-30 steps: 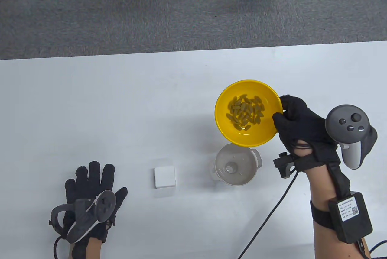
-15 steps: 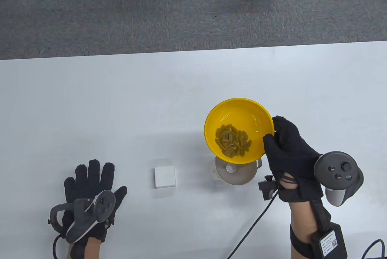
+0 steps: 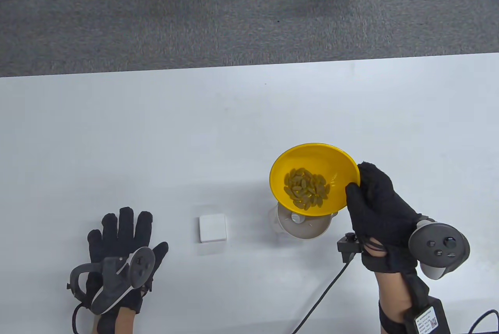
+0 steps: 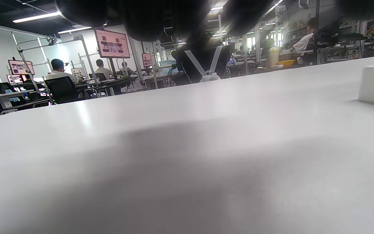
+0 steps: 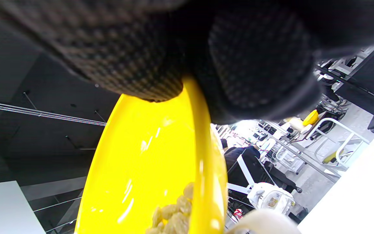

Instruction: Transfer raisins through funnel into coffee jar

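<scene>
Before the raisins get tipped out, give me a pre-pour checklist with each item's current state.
1. Right hand grips the yellow bowl by its rim: ok.
2. Raisins gathered at the bowl's lower side: ok.
3. Bowl's low edge over the funnel: ok.
4. Funnel seated in the coffee jar: cannot tell, jar hidden beneath.
5. Left hand steadying the funnel: not ok, it rests flat on the table.
6. White block clear of the funnel: ok.

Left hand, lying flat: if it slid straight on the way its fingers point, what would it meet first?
Nothing, apparently: the left hand points up the bare table; the white block sits off to its right.
</scene>
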Demonstrator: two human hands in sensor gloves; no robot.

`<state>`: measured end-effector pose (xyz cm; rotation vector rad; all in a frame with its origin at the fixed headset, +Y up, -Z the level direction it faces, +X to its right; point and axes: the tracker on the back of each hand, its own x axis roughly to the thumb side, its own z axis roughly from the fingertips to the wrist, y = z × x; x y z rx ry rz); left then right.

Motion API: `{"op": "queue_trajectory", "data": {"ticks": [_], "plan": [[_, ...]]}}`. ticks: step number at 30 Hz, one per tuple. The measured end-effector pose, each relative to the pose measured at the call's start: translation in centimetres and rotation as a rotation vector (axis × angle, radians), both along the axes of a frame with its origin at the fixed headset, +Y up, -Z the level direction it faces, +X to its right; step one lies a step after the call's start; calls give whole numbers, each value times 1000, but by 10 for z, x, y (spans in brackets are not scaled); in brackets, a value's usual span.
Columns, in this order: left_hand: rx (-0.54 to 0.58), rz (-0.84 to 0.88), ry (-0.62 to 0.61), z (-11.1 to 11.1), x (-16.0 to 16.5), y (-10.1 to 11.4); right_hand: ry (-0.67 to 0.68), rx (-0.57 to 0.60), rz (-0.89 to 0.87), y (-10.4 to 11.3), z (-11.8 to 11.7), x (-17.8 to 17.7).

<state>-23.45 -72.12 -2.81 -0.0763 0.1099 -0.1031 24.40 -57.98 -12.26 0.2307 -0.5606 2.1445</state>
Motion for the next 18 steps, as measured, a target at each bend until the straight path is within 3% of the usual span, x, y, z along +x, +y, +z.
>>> {"op": "queue_trajectory", "data": {"ticks": [18], "plan": [[-4,6,0,5,3,0,17,79,63,-5,7,-12]]}}
